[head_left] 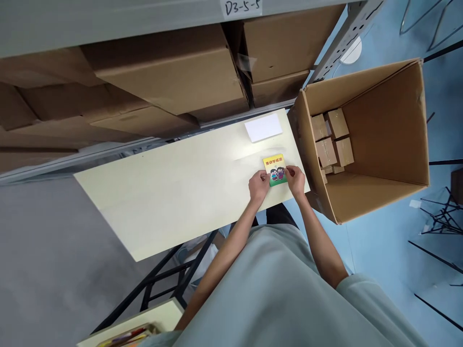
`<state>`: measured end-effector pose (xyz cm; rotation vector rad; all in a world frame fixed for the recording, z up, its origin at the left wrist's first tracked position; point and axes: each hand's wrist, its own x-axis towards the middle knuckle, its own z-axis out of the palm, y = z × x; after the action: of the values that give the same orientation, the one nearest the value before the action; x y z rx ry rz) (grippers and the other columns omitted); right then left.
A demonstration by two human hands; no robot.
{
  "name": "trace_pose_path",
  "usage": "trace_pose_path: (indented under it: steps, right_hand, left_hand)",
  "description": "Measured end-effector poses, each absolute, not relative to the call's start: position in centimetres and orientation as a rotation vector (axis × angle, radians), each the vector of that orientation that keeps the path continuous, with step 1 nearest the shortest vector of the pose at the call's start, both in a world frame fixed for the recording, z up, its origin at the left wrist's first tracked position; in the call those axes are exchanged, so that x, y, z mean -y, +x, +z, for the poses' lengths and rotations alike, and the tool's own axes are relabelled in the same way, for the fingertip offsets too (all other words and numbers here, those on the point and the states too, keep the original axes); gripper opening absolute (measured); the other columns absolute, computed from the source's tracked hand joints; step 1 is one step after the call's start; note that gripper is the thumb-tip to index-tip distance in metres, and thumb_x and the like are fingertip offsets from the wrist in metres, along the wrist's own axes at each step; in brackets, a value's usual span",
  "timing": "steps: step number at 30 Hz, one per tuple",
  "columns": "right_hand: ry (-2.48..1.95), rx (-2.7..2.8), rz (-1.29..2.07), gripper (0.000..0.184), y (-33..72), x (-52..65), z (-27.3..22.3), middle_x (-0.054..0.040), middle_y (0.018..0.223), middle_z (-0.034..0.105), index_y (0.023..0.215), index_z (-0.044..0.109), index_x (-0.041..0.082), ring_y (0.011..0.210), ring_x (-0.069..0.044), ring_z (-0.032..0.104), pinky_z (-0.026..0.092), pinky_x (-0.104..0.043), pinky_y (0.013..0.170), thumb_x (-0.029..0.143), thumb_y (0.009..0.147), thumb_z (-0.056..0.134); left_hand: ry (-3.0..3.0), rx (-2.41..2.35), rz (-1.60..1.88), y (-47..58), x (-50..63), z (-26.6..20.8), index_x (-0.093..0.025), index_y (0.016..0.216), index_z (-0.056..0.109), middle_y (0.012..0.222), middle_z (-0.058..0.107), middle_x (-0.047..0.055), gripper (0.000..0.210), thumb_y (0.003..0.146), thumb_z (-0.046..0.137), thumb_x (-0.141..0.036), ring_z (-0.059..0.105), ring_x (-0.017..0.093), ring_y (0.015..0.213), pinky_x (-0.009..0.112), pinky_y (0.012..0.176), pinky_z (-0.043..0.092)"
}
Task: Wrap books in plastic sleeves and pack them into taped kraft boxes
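A small yellow and green booklet [276, 169], with red Chinese lettering and two cartoon children on its cover, is over the right end of the white table [188, 188]. My left hand [259, 186] pinches its left edge, fingers closed. At the opposite edge, my right hand [295, 180] grips it between thumb and fingers. The cover faces up; whether the booklet rests on the tabletop or is slightly lifted, I cannot tell. Just beyond it lies a white rectangular sheet or card stack [264, 127].
To the right stands a large open carton [383, 135] with several small brown boxes [326, 152] inside. A metal shelf [144, 24] loaded with cartons [173, 72] runs along the table's far side. At lower left is another small table [168, 315] holding colourful items.
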<state>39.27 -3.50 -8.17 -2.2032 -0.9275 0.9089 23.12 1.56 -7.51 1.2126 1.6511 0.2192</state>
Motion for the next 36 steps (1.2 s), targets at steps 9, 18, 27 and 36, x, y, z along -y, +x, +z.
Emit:
trace_pose_path:
  steps: [9, 18, 27, 36]
  right_hand:
    - [-2.442, 1.12, 0.709, 0.03, 40.6, 3.1, -8.9, -0.0148, 0.114, 0.072, 0.108, 0.071, 0.019, 0.096, -0.027, 0.069, 0.054, -0.037, 0.083, 0.042, 0.107, 0.051]
    - [-2.342, 1.367, 0.703, 0.021, 40.8, 1.9, -8.7, -0.0171, 0.106, 0.068, 0.097, 0.062, 0.019, 0.102, -0.029, 0.064, 0.053, -0.042, 0.095, 0.021, 0.104, 0.042]
    - [-2.111, 1.264, 0.739, 0.018, 40.7, 2.5, -6.1, -0.0102, 0.102, 0.07, 0.1, 0.058, 0.022, 0.091, -0.023, 0.068, 0.058, -0.038, 0.083, 0.036, 0.104, 0.047]
    - [-1.943, 1.357, 0.916, 0.024, 34.3, 2.1, -1.6, -0.0102, 0.107, 0.072, 0.106, 0.059, 0.023, 0.093, -0.023, 0.072, 0.062, -0.037, 0.076, 0.044, 0.108, 0.048]
  left_hand:
    - [1.171, -1.719, 0.193, 23.7, -2.1, -8.0, -0.024, 0.085, 0.071, 0.092, 0.081, 0.005, 0.005, 0.089, 0.073, -0.024, 0.075, 0.024, 0.087, 0.033, 0.079, 0.054]
    - [1.286, -1.758, 0.22, 24.2, -1.1, -7.4, -0.021, 0.096, 0.074, 0.097, 0.079, 0.008, 0.009, 0.096, 0.069, -0.029, 0.074, 0.024, 0.088, 0.034, 0.084, 0.055]
    - [1.293, -1.683, 0.513, 24.4, 0.9, -8.3, -0.02, 0.126, 0.071, 0.127, 0.071, 0.013, 0.032, 0.094, 0.067, -0.019, 0.074, 0.02, 0.09, 0.038, 0.093, 0.062]
    - [0.842, -1.373, 0.785, 23.0, 1.9, -4.9, -0.022, 0.109, 0.074, 0.118, 0.077, 0.011, 0.036, 0.1, 0.064, -0.055, 0.075, 0.025, 0.106, 0.04, 0.097, 0.062]
